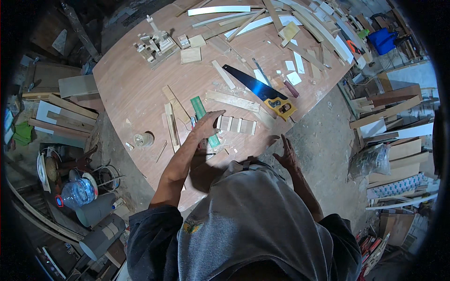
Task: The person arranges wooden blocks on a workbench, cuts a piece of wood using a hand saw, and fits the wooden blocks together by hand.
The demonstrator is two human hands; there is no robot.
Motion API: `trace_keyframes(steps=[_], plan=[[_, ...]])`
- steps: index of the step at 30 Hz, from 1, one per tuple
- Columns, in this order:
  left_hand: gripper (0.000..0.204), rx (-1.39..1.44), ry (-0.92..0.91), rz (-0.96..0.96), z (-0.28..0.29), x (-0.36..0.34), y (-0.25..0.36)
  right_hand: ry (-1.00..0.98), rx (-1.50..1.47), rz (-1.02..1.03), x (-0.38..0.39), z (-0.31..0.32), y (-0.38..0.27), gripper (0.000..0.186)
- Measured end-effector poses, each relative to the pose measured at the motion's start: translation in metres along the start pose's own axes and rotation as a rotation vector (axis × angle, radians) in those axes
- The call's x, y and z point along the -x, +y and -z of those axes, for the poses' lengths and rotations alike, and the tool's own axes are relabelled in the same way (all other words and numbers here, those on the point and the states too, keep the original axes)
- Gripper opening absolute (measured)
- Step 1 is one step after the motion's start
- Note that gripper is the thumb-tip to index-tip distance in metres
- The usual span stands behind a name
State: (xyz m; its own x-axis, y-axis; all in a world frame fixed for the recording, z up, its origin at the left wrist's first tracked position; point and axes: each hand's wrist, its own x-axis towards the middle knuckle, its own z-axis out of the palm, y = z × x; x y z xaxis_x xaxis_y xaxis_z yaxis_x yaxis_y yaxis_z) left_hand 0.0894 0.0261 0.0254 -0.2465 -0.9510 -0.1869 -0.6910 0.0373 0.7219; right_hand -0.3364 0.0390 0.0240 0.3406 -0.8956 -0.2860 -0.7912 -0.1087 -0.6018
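A small pale wooden block with several raised cross strips point(237, 125) lies near the table's front edge. My left hand point(208, 124) has its thumb and fingers around the left end of this block. Under that hand a green ruler point(198, 107) slants across the tabletop; part of it is covered. Out past the table's edge, my right hand point(287, 155) is raised with fingers apart and holds nothing. Beyond the block lie a flat wooden strip point(233, 100) and a handsaw with a yellow handle point(262, 91).
On the wooden table point(131, 89), a small wooden model point(157, 43) stands at the far left. A clear jar point(143, 139) sits near the left edge. Offcuts and long strips point(220, 9) crowd the far side. Boards point(398, 154) are stacked on the right; a water bottle point(77, 192) is at left.
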Motion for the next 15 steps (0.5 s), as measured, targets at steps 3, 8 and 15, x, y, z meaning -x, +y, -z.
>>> trace_keyframes(steps=[3,8,15], plan=[[0.086,0.045,0.024,-0.036,0.005,0.001,-0.008,0.027,0.060,0.005,0.007,-0.008,0.014,0.102],[0.088,0.087,0.040,-0.076,-0.002,0.001,-0.029,0.050,0.129,0.044,0.000,-0.014,0.020,0.099],[0.088,0.101,0.054,-0.063,-0.007,0.006,-0.033,0.058,0.136,0.100,-0.015,-0.009,0.010,0.096]])
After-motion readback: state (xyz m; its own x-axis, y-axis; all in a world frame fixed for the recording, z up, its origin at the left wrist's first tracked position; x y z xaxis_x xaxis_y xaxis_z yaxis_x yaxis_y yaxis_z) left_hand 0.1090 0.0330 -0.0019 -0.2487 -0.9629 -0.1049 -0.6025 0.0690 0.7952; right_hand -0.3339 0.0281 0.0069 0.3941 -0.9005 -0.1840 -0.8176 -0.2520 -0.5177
